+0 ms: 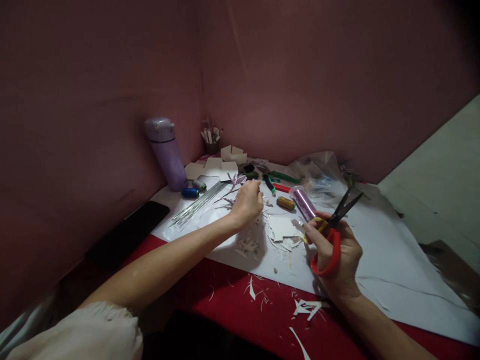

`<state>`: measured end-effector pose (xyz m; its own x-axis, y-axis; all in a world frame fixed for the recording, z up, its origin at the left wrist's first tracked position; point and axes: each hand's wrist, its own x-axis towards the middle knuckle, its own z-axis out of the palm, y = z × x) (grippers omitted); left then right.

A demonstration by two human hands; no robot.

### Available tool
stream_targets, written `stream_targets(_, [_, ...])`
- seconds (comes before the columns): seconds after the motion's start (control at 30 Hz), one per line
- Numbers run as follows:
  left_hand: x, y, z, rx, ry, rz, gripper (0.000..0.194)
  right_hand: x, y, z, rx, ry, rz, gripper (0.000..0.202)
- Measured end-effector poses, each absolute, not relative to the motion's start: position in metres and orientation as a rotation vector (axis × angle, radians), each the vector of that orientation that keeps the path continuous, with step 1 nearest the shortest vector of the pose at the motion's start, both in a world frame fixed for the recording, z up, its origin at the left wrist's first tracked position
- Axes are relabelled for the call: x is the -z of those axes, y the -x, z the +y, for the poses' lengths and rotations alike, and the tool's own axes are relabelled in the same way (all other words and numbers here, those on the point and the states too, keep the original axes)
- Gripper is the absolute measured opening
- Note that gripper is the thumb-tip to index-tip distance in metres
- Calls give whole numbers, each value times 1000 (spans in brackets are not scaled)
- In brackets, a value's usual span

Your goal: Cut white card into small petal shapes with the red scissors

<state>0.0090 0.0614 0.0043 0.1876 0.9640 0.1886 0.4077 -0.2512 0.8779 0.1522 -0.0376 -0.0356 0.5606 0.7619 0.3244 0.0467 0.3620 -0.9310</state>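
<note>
My right hand (343,255) holds a pair of scissors (333,235) with red and yellow handles; the dark blades point up and stand apart. Just behind its fingers leans a clear tube with purple contents (303,204); whether they touch I cannot tell. My left hand (246,204) is closed over the middle of the white sheet, its fingertips turned away, so what they pinch is hidden. Beside it lies a purple ribbon-like piece (237,180). A square of white card (282,227) rests between the hands among paper scraps (248,247).
Thin metal wires (197,205), a blue thread spool (190,193) and a gold thread spool (285,203) lie about. Green-handled pliers (285,176) and a plastic bag (318,170) are farther back. At left stand a purple bottle (167,155) and a black phone (129,230) lying flat.
</note>
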Motion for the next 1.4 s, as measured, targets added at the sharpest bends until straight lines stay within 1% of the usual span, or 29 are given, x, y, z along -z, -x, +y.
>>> stream_targets(0.07, [2, -13, 56, -966, -2024, 1259, 25, 36, -153, -36, -556, 1112, -859, 30])
stream_targets(0.1, [5, -15, 53, -848, -2283, 1213, 24, 36, -153, -36, -560, 1108, -851, 31])
stream_targets(0.13, [9, -17, 49, -696, -2531, 1151, 21, 36, -154, -35, -564, 1105, -844, 31])
stream_targets(0.2, [16, -20, 43, -526, -2715, 1054, 12, 37, -154, -34, -574, 1100, -834, 31])
stream_targets(0.23, [18, -21, 41, -481, -2744, 1022, 11, 38, -154, -34, -578, 1098, -832, 31])
stream_targets(0.33, [21, -23, 35, -423, -2785, 965, 24, 39, -155, -33, -590, 1093, -836, 32])
stream_targets(0.4, [21, -24, 33, -393, -2825, 932, 26, 39, -154, -33, -592, 1091, -844, 32])
stream_targets(0.53, [24, -23, 33, -353, -2887, 868, 15, 38, -154, -34, -584, 1085, -848, 30])
stream_targets(0.6, [23, -22, 33, -366, -2901, 867, 13, 37, -154, -34, -575, 1081, -843, 30])
stream_targets(0.7, [15, -18, 33, -434, -2928, 891, 15, 36, -154, -34, -551, 1083, -833, 30])
stream_targets(0.8, [5, -11, 33, -578, -2932, 917, 19, 37, -156, -34, -518, 1086, -830, 30])
stream_targets(0.9, [0, -3, 32, -790, -2747, 965, 26, 38, -156, -34, -501, 1079, -843, 29])
stream_targets(0.93, [0, -1, 32, -885, -2651, 958, 25, 38, -156, -34, -498, 1077, -852, 29])
stream_targets(1.0, [1, 2, 29, -1069, -2429, 911, 19, 38, -154, -36, -497, 1075, -875, 27])
stream_targets(1.07, [5, 2, 26, -1181, -2172, 865, 14, 37, -152, -38, -493, 1074, -905, 26])
stream_targets(1.17, [12, -1, 20, -1211, -1738, 827, 7, 35, -148, -43, -476, 1069, -948, 26])
stream_targets(1.2, [14, -2, 17, -1204, -1602, 821, 11, 35, -147, -45, -456, 1071, -976, 27])
stream_targets(1.3, [16, -4, 11, -1124, -1277, 857, 31, 34, -145, -51, -352, 1108, -1111, 29])
stream_targets(1.33, [15, -4, 9, -1095, -1192, 867, 34, 34, -145, -52, -312, 1130, -1153, 28])
stream_targets(1.4, [13, -3, 6, -1054, -1042, 883, 33, 34, -144, -54, -268, 1178, -1204, 28])
